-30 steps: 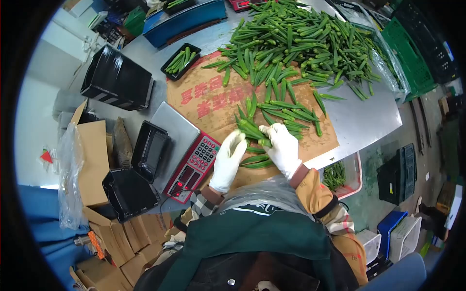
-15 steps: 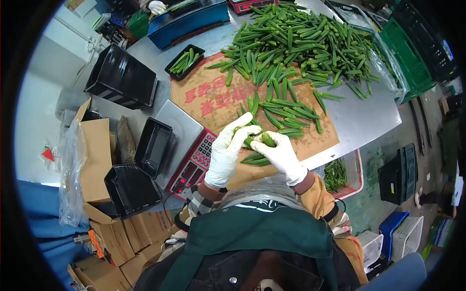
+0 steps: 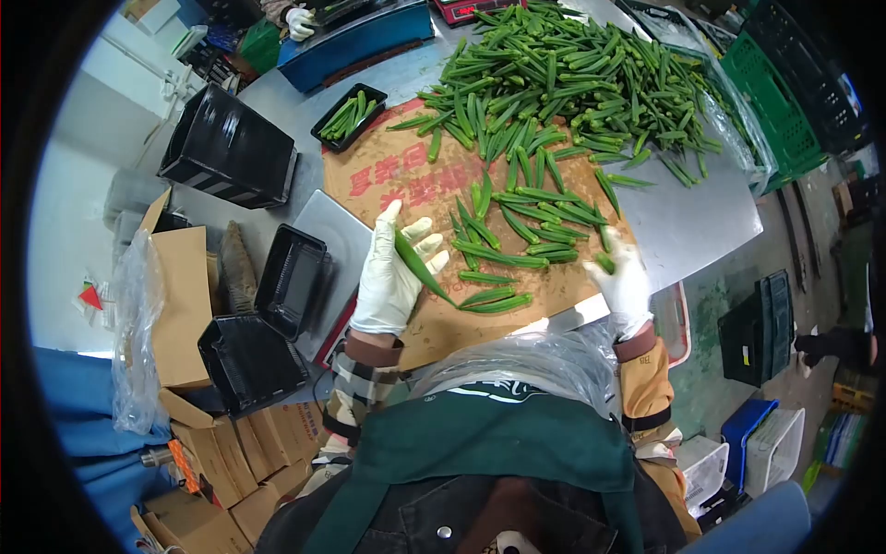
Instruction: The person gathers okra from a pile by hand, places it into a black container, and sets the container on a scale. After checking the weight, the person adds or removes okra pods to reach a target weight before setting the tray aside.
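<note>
My left hand (image 3: 397, 268), in a white glove, is turned palm up with its fingers partly spread. A long okra pod (image 3: 423, 270) lies slanted across it, held at its upper end. At the right edge of the cardboard sheet (image 3: 434, 323), my right hand (image 3: 625, 282), also gloved, has thumb and fingers around another okra pod (image 3: 605, 263), mostly covered by the fingers. Between the hands, several loose okra pods (image 3: 503, 256) lie on the cardboard. A large okra heap (image 3: 572, 83) covers the far part of the table.
A black tray (image 3: 351, 118) with okra stands at the back left. A scale (image 3: 337, 231) and empty black trays (image 3: 291, 282) are on the left. Green crates (image 3: 775, 111) stand to the right. Across the table is another person's gloved hand (image 3: 300, 23).
My hands have moved apart: the left to the left, now with a pod across it, the right to the pod at the cardboard's right edge. More pods between them are uncovered.
</note>
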### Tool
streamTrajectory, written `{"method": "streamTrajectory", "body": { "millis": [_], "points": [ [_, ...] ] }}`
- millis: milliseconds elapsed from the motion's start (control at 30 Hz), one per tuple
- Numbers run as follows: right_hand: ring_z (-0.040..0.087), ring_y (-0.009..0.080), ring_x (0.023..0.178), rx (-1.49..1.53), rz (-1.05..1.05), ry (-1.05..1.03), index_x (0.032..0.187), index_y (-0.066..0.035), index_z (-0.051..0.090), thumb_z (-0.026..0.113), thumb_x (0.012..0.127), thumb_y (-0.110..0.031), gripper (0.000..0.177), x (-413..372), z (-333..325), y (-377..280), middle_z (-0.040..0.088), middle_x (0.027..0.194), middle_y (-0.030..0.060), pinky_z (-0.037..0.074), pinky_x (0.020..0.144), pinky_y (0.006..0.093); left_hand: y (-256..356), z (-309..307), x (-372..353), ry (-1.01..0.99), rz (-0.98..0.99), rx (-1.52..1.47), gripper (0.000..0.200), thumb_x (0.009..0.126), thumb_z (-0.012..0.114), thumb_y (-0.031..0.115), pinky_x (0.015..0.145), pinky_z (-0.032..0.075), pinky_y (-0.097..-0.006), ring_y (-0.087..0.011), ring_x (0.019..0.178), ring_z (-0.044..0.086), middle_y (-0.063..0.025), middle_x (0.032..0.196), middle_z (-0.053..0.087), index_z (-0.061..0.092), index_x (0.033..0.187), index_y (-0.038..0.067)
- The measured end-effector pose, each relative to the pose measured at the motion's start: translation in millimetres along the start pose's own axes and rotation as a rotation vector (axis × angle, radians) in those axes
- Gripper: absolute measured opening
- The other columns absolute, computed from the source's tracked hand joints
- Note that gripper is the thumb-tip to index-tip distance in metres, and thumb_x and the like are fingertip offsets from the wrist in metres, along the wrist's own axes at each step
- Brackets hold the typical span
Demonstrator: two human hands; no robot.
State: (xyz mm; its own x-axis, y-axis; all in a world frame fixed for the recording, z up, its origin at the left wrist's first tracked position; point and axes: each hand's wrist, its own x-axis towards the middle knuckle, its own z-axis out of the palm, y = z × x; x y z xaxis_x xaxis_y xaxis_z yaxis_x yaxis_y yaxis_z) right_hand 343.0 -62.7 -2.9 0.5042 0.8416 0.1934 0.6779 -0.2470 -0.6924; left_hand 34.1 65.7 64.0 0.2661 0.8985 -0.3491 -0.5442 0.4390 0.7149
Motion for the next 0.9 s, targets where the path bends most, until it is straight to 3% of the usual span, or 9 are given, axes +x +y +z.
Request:
{"method": "streamTrajectory", "body": {
  "millis": [33, 167, 267, 300, 333, 467, 700, 833, 900],
  "points": [
    [0.071, 0.0300, 0.094, -0.448, -0.152, 0.179, 0.120, -0.002, 0.071, 0.081, 0.083, -0.019, 0.042, -1.7, -5.4, 23.0, 0.068, 0.111, 0.0162, 0.056, 0.085, 0.0387, 2.9, -2.4, 2.6, 0.063, -0.090, -0.028, 0.054, 0.101, 0.067, 0.031, 0.072, 0.055, -0.0283, -0.0136, 0.088, 0.062, -0.0059, 0.108, 0.063, 0.047, 0.148, 0.011],
    [0.069, 0.0326, 0.090, -0.185, 0.143, -0.085, 0.099, -0.001, 0.073, 0.079, 0.082, -0.009, 0.020, -10.7, -3.2, 54.8, 0.069, 0.097, 0.0154, 0.055, 0.079, 0.0400, -27.6, -17.5, 15.6, -0.039, -0.122, 0.529, 0.051, 0.098, 0.069, 0.016, 0.046, 0.040, -0.0194, -0.0045, 0.059, 0.054, -0.0037, 0.085, 0.065, 0.050, 0.143, 0.001],
    [0.066, 0.0325, 0.095, -0.085, -0.091, -0.114, 0.104, -0.005, 0.073, 0.076, 0.079, -0.004, 0.025, -14.0, 38.7, 61.7, 0.069, 0.100, 0.0142, 0.053, 0.085, 0.0401, -71.8, -22.8, 32.6, -0.113, 0.048, 0.918, 0.037, 0.095, 0.070, 0.016, 0.058, 0.049, -0.0268, -0.0119, 0.069, 0.062, -0.0061, 0.096, 0.071, 0.065, 0.130, 0.005],
    [0.065, 0.0314, 0.100, -0.048, -0.167, -0.112, 0.107, -0.006, 0.074, 0.074, 0.078, -0.003, 0.029, -11.5, 52.5, 57.7, 0.069, 0.104, 0.0132, 0.053, 0.088, 0.0401, -93.2, -29.1, 40.3, -0.151, 0.191, 1.019, 0.031, 0.095, 0.070, 0.015, 0.064, 0.053, -0.0305, -0.0167, 0.073, 0.065, -0.0070, 0.101, 0.073, 0.069, 0.124, 0.006],
    [0.064, 0.0301, 0.105, -0.108, -0.158, -0.156, 0.111, -0.009, 0.073, 0.073, 0.078, -0.002, 0.033, -7.5, 61.2, 45.4, 0.069, 0.109, 0.0116, 0.053, 0.090, 0.0401, -108.4, -36.2, 51.7, -0.268, 0.590, 1.341, 0.033, 0.092, 0.072, 0.017, 0.078, 0.055, -0.0377, -0.0265, 0.088, 0.067, -0.0072, 0.105, 0.072, 0.069, 0.124, 0.009],
    [0.059, 0.0300, 0.113, -0.339, -0.277, -0.274, 0.125, -0.016, 0.069, 0.071, 0.078, -0.005, 0.049, 10.8, 94.8, 40.7, 0.066, 0.119, 0.0078, 0.054, 0.091, 0.0400, -138.6, -30.9, 79.5, -0.461, 0.784, 1.953, 0.028, 0.083, 0.071, 0.016, 0.082, 0.055, -0.0440, -0.0335, 0.099, 0.062, -0.0096, 0.103, 0.069, 0.071, 0.110, 0.011],
    [0.061, 0.0361, 0.112, -0.401, 0.061, -0.401, 0.118, -0.007, 0.067, 0.080, 0.074, -0.025, 0.049, 9.1, 79.9, 66.8, 0.065, 0.116, 0.0175, 0.054, 0.091, 0.0444, -99.8, -21.5, 80.4, -0.271, 0.556, 1.913, 0.024, 0.089, 0.072, 0.028, 0.084, 0.051, -0.0480, -0.0374, 0.097, 0.059, -0.0149, 0.096, 0.064, 0.066, 0.101, 0.008],
    [0.068, 0.0352, 0.106, -0.219, 0.316, -0.442, 0.117, -0.006, 0.066, 0.077, 0.078, -0.032, 0.048, 11.6, 60.1, 39.7, 0.070, 0.110, 0.0197, 0.055, 0.089, 0.0439, -99.1, -20.6, 42.6, -0.475, 0.385, 1.825, 0.024, 0.091, 0.069, 0.027, 0.088, 0.051, -0.0465, -0.0381, 0.100, 0.058, -0.0156, 0.104, 0.065, 0.066, 0.104, 0.007],
    [0.069, 0.0332, 0.104, -0.084, 0.113, -0.351, 0.119, -0.011, 0.066, 0.075, 0.079, -0.027, 0.044, 6.6, 72.4, 17.0, 0.071, 0.109, 0.0179, 0.055, 0.089, 0.0425, -125.2, -24.0, 24.1, -0.650, 0.454, 1.823, 0.027, 0.089, 0.071, 0.027, 0.098, 0.048, -0.0487, -0.0355, 0.111, 0.059, -0.0141, 0.117, 0.065, 0.066, 0.108, 0.009]
  ]
}}
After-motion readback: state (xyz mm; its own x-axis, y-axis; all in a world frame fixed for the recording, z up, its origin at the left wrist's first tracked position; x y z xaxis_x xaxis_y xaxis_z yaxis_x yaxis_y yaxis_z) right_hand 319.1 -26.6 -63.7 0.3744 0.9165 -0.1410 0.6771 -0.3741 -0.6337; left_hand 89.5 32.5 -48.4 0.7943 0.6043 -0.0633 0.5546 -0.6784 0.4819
